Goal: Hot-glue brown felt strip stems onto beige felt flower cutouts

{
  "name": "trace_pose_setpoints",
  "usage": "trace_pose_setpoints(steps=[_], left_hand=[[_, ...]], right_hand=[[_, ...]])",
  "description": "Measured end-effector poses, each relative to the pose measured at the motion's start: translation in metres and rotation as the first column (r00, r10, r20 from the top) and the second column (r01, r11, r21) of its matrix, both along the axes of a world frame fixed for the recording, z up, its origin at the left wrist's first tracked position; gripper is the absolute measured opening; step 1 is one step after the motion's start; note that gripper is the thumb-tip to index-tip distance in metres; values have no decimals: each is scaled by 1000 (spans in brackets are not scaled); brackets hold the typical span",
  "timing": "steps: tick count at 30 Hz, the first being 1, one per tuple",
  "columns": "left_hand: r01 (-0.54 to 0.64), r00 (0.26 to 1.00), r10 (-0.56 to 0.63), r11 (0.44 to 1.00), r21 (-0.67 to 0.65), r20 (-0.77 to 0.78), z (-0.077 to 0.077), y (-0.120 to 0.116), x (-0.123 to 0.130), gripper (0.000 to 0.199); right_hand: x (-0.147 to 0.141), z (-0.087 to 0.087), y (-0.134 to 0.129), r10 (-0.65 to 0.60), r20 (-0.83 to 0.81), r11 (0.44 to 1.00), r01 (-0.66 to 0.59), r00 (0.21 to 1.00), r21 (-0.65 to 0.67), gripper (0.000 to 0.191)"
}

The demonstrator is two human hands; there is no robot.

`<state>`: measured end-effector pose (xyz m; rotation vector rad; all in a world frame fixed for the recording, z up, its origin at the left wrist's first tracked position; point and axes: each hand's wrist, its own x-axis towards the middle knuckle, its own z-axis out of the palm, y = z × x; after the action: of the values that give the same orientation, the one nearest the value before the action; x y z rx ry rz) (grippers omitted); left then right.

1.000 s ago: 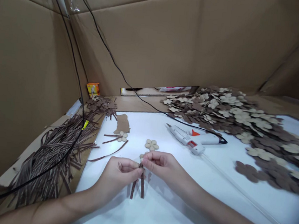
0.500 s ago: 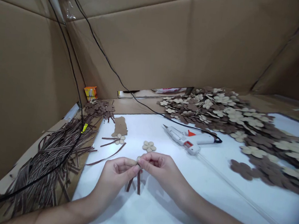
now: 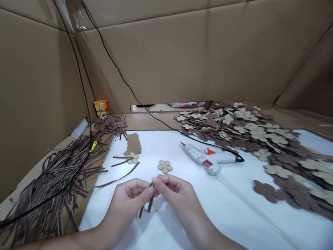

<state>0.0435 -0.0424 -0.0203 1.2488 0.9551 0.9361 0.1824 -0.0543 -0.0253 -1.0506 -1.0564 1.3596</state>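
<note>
As two hands (image 3: 126,203) (image 3: 174,192) pinch, two ribbon ends (image 3: 150,204) dangle.

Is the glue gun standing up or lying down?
Lying down: the glue gun rests on its side on the white surface, nozzle pointing left.

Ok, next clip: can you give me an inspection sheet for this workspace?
Surface: white tabletop, cardboard along its left edge.
Work items: brown ribbon strips pinched at a small cream piece; cream flower cut-out lies just ahead.
Clutter: heaped brown and cream flower cut-outs at right; striped ribbon bundle at left; white glue gun on its side.
Hands: left hand and right hand both pinch the strips.
Cables: black cord runs down to the glue gun.
Surroundings: cardboard walls; small orange box in the far left corner.
</note>
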Motion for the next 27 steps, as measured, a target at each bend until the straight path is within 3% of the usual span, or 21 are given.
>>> trace_pose_setpoints(steps=[9, 16, 27], left_hand=[[12, 999, -15, 997, 77, 35, 3, 3, 3, 22], [32, 999, -30, 997, 75, -26, 2, 7, 6, 22], [25, 998, -13, 979, 204, -61, 3, 5, 8, 19]], right_hand=[[-1, 4, -4, -52, 1, 999, 52, 999, 11, 29], [2, 2, -3, -55, -27, 998, 55, 998, 20, 29], [3, 6, -4, -79, -12, 997, 79, 997, 9, 28]])
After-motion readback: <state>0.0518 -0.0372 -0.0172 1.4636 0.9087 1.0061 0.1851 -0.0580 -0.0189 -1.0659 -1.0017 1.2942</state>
